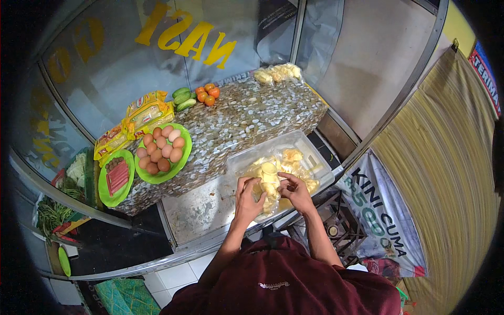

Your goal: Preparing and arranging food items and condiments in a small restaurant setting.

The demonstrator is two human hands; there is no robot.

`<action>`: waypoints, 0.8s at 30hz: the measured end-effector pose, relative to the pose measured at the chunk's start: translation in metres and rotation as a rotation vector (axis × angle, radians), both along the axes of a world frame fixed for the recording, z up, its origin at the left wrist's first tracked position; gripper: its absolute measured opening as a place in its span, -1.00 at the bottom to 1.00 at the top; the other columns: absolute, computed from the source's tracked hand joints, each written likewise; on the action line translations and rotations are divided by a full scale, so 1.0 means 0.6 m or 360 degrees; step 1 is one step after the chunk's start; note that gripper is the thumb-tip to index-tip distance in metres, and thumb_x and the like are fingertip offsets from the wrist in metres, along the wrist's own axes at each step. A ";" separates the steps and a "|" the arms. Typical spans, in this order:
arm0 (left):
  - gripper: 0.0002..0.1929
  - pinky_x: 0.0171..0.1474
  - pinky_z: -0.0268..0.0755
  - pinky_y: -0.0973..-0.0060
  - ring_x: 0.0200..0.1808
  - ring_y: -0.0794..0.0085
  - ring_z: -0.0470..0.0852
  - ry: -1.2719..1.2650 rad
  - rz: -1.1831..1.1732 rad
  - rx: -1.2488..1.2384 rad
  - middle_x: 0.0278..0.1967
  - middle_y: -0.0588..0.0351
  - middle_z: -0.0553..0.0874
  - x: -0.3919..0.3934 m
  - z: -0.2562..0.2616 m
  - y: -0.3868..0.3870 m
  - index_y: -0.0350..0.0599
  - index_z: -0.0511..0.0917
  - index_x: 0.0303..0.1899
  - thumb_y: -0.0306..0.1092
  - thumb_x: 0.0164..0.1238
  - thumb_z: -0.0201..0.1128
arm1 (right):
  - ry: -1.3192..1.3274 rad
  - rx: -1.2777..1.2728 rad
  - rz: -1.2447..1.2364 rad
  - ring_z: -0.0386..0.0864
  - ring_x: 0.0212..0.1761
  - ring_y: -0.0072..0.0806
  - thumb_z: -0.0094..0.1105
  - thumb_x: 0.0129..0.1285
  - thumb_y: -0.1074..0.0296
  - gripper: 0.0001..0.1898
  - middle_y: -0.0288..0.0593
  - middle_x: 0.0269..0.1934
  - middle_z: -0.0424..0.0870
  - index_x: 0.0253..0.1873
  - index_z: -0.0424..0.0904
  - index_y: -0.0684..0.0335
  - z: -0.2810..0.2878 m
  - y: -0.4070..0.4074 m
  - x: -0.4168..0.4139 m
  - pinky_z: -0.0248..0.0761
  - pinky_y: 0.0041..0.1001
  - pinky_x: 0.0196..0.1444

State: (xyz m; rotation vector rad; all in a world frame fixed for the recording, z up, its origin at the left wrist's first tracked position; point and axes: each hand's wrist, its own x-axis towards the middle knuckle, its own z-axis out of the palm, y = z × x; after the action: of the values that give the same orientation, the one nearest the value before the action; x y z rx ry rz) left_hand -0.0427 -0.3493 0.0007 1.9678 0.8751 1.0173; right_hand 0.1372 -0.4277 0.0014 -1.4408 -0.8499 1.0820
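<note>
Between my two hands is a clear plastic bag of pale yellow crackers (270, 184), held upright. My left hand (247, 200) grips its left side, while the fingers of my right hand (296, 192) pinch the right side. Both hands are over the near part of a clear plastic box (315, 147). More bagged yellow crackers (292, 155) lie inside that box, behind and right of the held bag. The held bag hides part of the box's contents.
A pebble-patterned counter (248, 110) holds a green plate of eggs (160, 147), a plate of sausages (117, 179) and small brown balls, yellow noodle packs (145, 114), cucumbers (182, 97), tomatoes (208, 94) and bagged crackers (277, 74). Glass panels surround it. Leafy vegetables (57, 214) are at left.
</note>
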 end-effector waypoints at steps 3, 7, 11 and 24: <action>-0.57 0.08 0.64 0.39 0.08 0.16 0.64 -0.0289 -0.0041 -0.0319 0.07 -0.07 0.52 0.011 -0.011 0.005 -0.24 0.58 0.11 -0.61 0.16 0.39 | 0.0016 0.0057 -0.0035 0.61 -0.17 -0.61 0.27 0.27 0.65 -0.49 -0.36 -0.18 0.57 0.32 0.52 0.21 0.002 0.013 -0.001 0.58 -0.55 -0.07; -0.54 0.11 0.64 0.45 0.18 0.32 0.61 -0.0476 -0.0128 -0.0530 0.15 0.01 0.54 0.020 -0.033 0.014 -0.31 0.51 0.21 -0.66 0.26 0.32 | 0.0141 0.0136 -0.0058 0.61 -0.19 -0.62 0.32 0.27 0.63 -0.50 -0.33 -0.12 0.57 0.32 0.52 0.24 0.003 0.025 0.004 0.59 -0.56 -0.08; -0.54 0.10 0.59 0.55 0.15 0.38 0.63 -0.0674 -0.0079 -0.0829 0.19 0.09 0.55 0.031 -0.034 0.020 -0.30 0.51 0.22 -0.69 0.27 0.31 | 0.0112 0.0199 -0.0046 0.60 -0.15 -0.64 0.33 0.27 0.64 -0.48 -0.33 -0.10 0.57 0.33 0.50 0.27 -0.005 0.042 0.008 0.56 -0.58 -0.05; -0.52 0.11 0.58 0.54 0.17 0.37 0.64 -0.0807 0.0093 -0.0737 0.19 0.07 0.57 0.110 0.025 0.153 -0.34 0.49 0.25 -0.73 0.30 0.26 | -0.0171 0.0423 0.0135 0.58 -0.04 -0.66 0.30 0.34 0.53 -0.42 -0.14 0.18 0.62 0.45 0.40 0.27 0.045 0.204 0.077 0.51 -0.56 0.02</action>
State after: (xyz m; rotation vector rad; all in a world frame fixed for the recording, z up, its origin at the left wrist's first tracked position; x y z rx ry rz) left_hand 0.0233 -0.2575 0.0160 1.2295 0.7916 1.1544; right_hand 0.1836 -0.3056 0.0286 -1.2569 -1.0967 0.9212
